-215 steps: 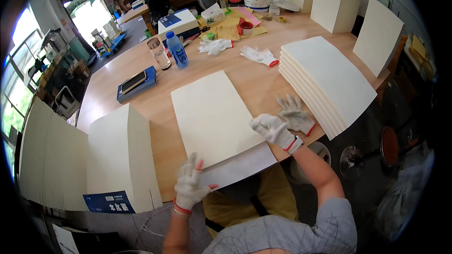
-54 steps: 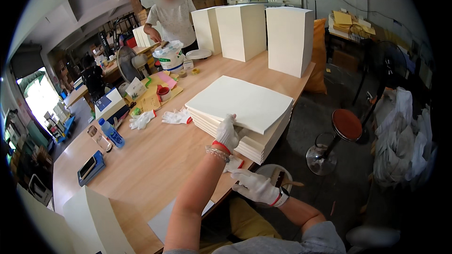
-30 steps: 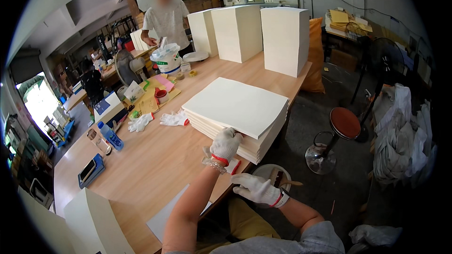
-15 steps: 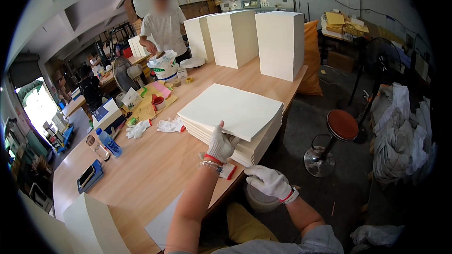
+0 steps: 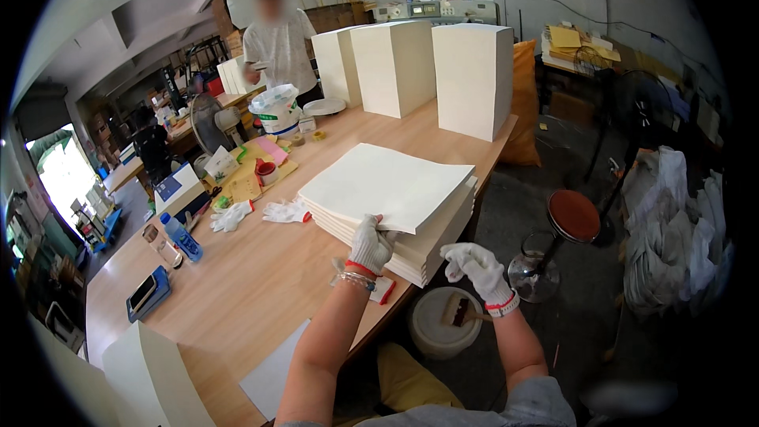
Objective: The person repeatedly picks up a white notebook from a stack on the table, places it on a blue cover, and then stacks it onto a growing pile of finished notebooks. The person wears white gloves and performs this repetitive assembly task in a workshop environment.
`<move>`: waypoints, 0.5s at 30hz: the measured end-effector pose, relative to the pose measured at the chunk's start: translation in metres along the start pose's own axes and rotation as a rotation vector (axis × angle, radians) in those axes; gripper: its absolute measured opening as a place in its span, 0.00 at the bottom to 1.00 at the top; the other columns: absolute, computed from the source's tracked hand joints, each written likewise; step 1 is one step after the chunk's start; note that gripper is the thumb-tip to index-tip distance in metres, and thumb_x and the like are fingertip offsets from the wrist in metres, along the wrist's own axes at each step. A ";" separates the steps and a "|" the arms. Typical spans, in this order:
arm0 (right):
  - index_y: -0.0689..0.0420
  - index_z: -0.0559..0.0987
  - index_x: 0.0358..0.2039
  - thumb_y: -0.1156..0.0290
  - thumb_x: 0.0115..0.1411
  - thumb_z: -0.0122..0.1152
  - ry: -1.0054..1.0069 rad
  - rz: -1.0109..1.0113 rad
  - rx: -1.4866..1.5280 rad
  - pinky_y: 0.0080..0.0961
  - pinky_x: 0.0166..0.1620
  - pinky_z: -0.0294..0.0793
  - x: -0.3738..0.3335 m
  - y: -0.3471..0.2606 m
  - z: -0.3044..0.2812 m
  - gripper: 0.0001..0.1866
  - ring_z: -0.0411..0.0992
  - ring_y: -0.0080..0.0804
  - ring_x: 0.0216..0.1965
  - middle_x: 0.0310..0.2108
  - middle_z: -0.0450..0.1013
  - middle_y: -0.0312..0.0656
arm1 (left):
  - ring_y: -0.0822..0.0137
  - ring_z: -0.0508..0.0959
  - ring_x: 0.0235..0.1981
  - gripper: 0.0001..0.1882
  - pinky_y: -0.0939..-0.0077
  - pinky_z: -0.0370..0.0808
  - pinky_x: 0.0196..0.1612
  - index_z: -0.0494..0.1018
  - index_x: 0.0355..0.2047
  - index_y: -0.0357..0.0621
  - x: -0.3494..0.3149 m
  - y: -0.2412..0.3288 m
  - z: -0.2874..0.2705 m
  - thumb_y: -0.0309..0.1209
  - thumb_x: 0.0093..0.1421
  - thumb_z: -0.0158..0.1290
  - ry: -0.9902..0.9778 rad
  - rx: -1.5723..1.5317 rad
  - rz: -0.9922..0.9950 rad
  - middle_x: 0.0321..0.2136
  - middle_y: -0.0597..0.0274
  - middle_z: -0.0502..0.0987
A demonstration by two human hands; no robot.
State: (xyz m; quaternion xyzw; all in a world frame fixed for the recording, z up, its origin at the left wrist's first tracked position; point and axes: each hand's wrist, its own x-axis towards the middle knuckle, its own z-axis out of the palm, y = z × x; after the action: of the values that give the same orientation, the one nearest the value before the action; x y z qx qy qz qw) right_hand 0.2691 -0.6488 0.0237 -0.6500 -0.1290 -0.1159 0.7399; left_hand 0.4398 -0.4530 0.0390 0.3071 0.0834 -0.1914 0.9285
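A: Near edge first. What's at the hands?

B: Left hand [image 5: 370,243], white glove, fingers curled under the near edge of the top sheets of the paper stack [image 5: 393,199], thumb on top, pinching them up. Right hand [image 5: 477,266], gloved too, hovers just off the stack's near right corner, fingers bent loosely, holding nothing. The stack lies flat at the right edge of the wooden table [image 5: 261,285], one corner past the edge.

A: Anything crowding them?

B: A small red-and-white block [image 5: 382,290] lies on the table under the left wrist. Below the table edge, a white bucket [image 5: 444,324] with a brush [image 5: 458,312] lying across its top, just under the right forearm. A loose white sheet [image 5: 273,368] lies by the left elbow, and an upright board [image 5: 154,375] stands at the near left corner.

A: Further out on the table?

B: A pair of spare gloves [image 5: 261,212] left of the stack, a water bottle [image 5: 180,237], a blue tray with a phone [image 5: 148,292]. Beyond, yellow and pink paper scraps, a red cup [image 5: 266,170], a large white tub [image 5: 277,111]. Three tall white blocks [image 5: 419,71] of stacked sheets stand at the far end.

A: The room?

B: Workshop. A red stool [image 5: 575,215] and heaped white bags [image 5: 672,229] on the floor to the right. Another person [image 5: 278,39] stands behind the tub. Cluttered benches along the walls, window at left.
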 end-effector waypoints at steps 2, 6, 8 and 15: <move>0.66 0.75 0.46 0.68 0.69 0.47 -0.032 0.044 0.122 0.22 0.35 0.78 -0.009 0.004 0.020 0.15 0.76 0.26 0.31 0.36 0.76 0.44 | 0.54 0.78 0.43 0.12 0.64 0.82 0.44 0.61 0.43 0.33 -0.011 0.018 0.001 0.26 0.62 0.45 -0.009 -0.027 0.040 0.41 0.50 0.72; 0.66 0.72 0.49 0.57 0.69 0.46 -0.213 0.120 0.347 0.23 0.30 0.78 -0.015 0.027 0.060 0.22 0.77 0.28 0.30 0.39 0.76 0.49 | 0.61 0.79 0.30 0.10 0.73 0.81 0.29 0.65 0.40 0.37 -0.073 0.075 -0.006 0.29 0.61 0.48 0.033 0.026 0.014 0.33 0.54 0.76; 0.66 0.69 0.52 0.49 0.69 0.42 -0.248 0.149 0.447 0.23 0.29 0.78 -0.009 0.042 0.084 0.29 0.76 0.29 0.27 0.38 0.76 0.48 | 0.65 0.77 0.18 0.10 0.77 0.74 0.17 0.68 0.39 0.41 -0.109 0.105 -0.034 0.33 0.59 0.50 0.120 0.162 -0.055 0.26 0.60 0.77; 0.62 0.75 0.47 0.50 0.67 0.47 -0.254 0.538 0.549 0.24 0.32 0.76 0.079 0.038 0.171 0.25 0.74 0.26 0.27 0.36 0.77 0.42 | 0.55 0.77 0.49 0.24 0.60 0.78 0.51 0.60 0.58 0.32 -0.255 0.169 -0.207 0.23 0.59 0.43 0.105 0.184 0.187 0.51 0.45 0.72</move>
State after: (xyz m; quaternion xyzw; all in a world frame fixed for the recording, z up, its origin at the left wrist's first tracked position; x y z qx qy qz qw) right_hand 0.3492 -0.4746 0.0361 -0.4479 -0.0708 0.2018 0.8681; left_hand 0.2685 -0.1255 0.0342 0.4069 0.0850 -0.0945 0.9046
